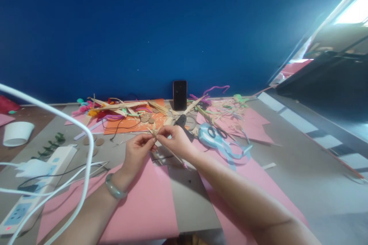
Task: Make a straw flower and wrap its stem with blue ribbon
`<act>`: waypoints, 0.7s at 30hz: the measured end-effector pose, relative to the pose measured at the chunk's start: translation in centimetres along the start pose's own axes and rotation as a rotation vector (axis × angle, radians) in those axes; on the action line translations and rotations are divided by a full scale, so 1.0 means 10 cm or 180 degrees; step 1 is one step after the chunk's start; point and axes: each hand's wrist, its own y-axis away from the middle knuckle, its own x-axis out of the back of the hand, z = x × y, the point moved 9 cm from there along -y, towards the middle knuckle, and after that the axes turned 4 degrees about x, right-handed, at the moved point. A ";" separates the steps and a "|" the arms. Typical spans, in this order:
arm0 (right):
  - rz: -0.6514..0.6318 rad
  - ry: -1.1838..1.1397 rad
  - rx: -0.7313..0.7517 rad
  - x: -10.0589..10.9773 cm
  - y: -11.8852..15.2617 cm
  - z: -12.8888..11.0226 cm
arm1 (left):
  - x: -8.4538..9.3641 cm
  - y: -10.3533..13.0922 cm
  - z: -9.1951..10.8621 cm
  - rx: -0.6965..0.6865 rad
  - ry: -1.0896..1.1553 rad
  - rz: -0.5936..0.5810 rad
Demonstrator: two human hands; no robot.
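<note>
My left hand (140, 147), with a pale green bangle (115, 187) on the wrist, pinches a small straw-coloured piece of dried husk (154, 130). Its pointed strips fan upward between my fingertips. My right hand (174, 140) meets the left from the other side, thumb and finger closed on the same piece. Just behind the right hand lies a black tool (183, 121) that looks like a glue gun, partly hidden. A roll of light blue ribbon (205, 136) and black-handled scissors (219, 133) rest to the right. Below the hands are thin sticks, partly covered.
Pink paper sheets (143, 206) cover the table front. A phone (179, 95) leans on the blue wall (172, 26). Dried husks (123, 105) and pipe cleaners (217, 89) clutter the back. At left are a power strip (17, 214), white cable (89, 160) and white cup (17, 134).
</note>
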 end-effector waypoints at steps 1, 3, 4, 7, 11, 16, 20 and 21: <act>0.0011 0.0008 0.0003 0.00 0.00 0.01 | 0.00 0.00 0.00 0.0001 -0.0012 0.0008; 0.0010 0.0034 -0.0003 -0.01 0.01 0.02 | 0.00 0.00 0.00 -0.0008 -0.0053 -0.0007; 0.0011 0.0049 -0.0007 -0.02 0.01 0.03 | 0.00 0.00 0.00 -0.0018 -0.0081 -0.0011; -0.0013 0.0104 -0.0020 -0.03 0.01 0.04 | 0.01 0.00 0.00 -0.0062 -0.0196 -0.0007; -0.0013 0.0259 0.0000 -0.04 0.02 0.04 | 0.03 0.00 0.01 -0.0087 -0.0309 0.0033; 0.0023 0.0353 0.0056 -0.05 0.04 0.04 | 0.02 0.01 0.04 -0.0127 -0.0345 0.0024; 0.0060 0.0350 0.0123 -0.05 0.05 0.04 | 0.02 0.03 0.04 -0.0150 -0.0419 0.0028; 0.0066 0.0343 0.0130 -0.06 0.05 0.03 | 0.02 0.03 0.04 -0.0149 -0.0446 0.0021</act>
